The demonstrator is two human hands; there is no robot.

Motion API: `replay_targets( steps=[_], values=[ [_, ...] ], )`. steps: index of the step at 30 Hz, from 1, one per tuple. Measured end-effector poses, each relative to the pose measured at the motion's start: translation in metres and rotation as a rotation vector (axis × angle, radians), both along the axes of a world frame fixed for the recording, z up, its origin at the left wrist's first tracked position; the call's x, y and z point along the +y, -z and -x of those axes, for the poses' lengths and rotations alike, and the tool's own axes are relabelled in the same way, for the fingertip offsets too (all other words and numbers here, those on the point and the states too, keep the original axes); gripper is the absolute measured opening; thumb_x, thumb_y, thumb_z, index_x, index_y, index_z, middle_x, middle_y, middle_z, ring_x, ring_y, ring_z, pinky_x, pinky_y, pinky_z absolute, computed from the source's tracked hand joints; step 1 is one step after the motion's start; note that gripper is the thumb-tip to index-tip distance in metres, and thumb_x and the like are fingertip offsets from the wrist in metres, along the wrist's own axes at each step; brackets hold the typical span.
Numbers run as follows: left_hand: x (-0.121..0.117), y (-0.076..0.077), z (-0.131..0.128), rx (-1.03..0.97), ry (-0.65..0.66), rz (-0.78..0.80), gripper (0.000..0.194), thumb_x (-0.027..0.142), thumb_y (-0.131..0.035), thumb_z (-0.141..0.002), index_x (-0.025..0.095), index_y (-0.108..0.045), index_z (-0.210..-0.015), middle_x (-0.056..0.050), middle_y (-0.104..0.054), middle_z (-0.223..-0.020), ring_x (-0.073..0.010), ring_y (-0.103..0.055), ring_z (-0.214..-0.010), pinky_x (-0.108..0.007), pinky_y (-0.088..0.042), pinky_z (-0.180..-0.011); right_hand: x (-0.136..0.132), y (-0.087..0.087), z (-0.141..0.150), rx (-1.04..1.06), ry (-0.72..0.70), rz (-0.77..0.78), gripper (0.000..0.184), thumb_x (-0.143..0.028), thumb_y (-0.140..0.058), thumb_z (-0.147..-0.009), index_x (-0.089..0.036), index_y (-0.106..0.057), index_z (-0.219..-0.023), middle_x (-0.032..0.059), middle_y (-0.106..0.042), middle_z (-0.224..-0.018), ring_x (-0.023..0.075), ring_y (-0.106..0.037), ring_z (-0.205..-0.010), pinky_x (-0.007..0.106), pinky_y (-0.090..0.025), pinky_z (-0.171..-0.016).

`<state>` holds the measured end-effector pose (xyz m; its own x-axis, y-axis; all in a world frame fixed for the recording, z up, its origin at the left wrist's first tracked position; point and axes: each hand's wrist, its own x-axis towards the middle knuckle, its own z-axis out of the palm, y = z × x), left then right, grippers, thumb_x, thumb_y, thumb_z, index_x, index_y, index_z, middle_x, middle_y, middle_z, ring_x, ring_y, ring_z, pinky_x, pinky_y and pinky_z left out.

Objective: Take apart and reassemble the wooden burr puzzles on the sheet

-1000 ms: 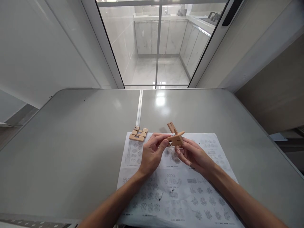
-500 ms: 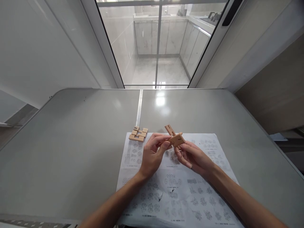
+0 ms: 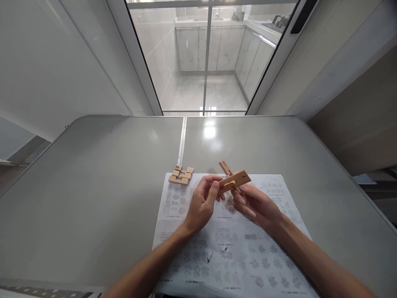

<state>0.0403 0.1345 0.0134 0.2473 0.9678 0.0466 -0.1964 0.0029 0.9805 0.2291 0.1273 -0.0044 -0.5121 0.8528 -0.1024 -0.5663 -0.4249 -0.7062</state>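
Note:
My left hand (image 3: 204,198) pinches the left end of a flat wooden puzzle piece (image 3: 242,177), thumb on top. The piece is marked with a short dark line, and a rounded peg shows through its middle. A second wooden piece (image 3: 225,167) crosses it and points up and away. My right hand (image 3: 256,201) grips the crossing piece from below, its fingertips partly hidden under the wood. To the left, a notched wooden puzzle piece (image 3: 180,181) with a dark "3" mark lies at the corner of the paper.
A printed instruction sheet (image 3: 235,265) with small diagrams lies under my hands on the grey table (image 3: 108,198). A metal seam (image 3: 182,142) runs across the tabletop. Beyond the far edge stands a glass door (image 3: 206,58).
The flat wooden piece has moved right and turned slightly, showing more of its face and the peg. My hands have shifted a little to the right.

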Motion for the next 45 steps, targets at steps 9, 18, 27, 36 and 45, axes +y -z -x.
replay_targets(
  steps=[9,18,27,36,45],
  values=[
    [0.001,0.004,0.002,0.052,0.038,0.026,0.036,0.051,-0.058,-0.104,0.015,-0.065,-0.105,-0.001,-0.065,-0.076,-0.0121,-0.056,-0.062,-0.027,-0.044,-0.062,-0.003,-0.003,-0.004,0.015,-0.143,-0.062,0.025,-0.034,-0.057,-0.107,-0.013,-0.069,-0.100,-0.0077,-0.047,-0.054,0.0055,-0.030,-0.039,0.019,-0.030,-0.042],
    [0.002,0.004,0.006,0.034,0.089,0.024,0.031,0.047,-0.060,-0.105,0.016,-0.066,-0.105,-0.003,-0.067,-0.079,-0.0139,-0.058,-0.070,-0.028,-0.048,-0.067,-0.004,0.002,-0.013,0.007,-0.253,-0.115,0.025,-0.038,-0.057,-0.108,-0.015,-0.064,-0.098,-0.0106,-0.037,-0.055,0.0053,-0.024,-0.040,0.018,-0.026,-0.040],
    [0.000,0.003,0.006,0.054,0.053,0.015,0.031,0.048,-0.062,-0.103,0.017,-0.067,-0.102,-0.001,-0.063,-0.079,-0.0118,-0.055,-0.065,-0.026,-0.047,-0.065,-0.003,0.003,-0.012,0.010,-0.294,-0.147,0.025,-0.036,-0.056,-0.109,-0.015,-0.064,-0.098,-0.0118,-0.032,-0.054,0.0056,-0.020,-0.040,0.019,-0.022,-0.040],
    [0.001,0.004,0.005,0.063,0.091,0.066,0.037,0.053,-0.065,-0.100,0.016,-0.067,-0.100,-0.001,-0.065,-0.081,-0.0113,-0.054,-0.065,-0.025,-0.045,-0.063,-0.007,0.004,-0.010,-0.017,-0.314,-0.172,0.026,-0.039,-0.055,-0.110,-0.016,-0.062,-0.103,-0.0122,-0.032,-0.054,0.0056,-0.020,-0.040,0.019,-0.023,-0.039],
    [0.002,-0.003,0.003,0.007,0.029,0.123,0.038,0.055,-0.071,-0.095,0.017,-0.068,-0.094,-0.002,-0.066,-0.082,-0.0134,-0.056,-0.069,-0.026,-0.048,-0.066,-0.010,0.001,-0.004,-0.052,-0.339,-0.175,0.033,-0.042,-0.054,-0.110,-0.018,-0.059,-0.089,-0.0106,-0.036,-0.054,0.0058,-0.025,-0.041,0.020,-0.027,-0.041]
  ],
)
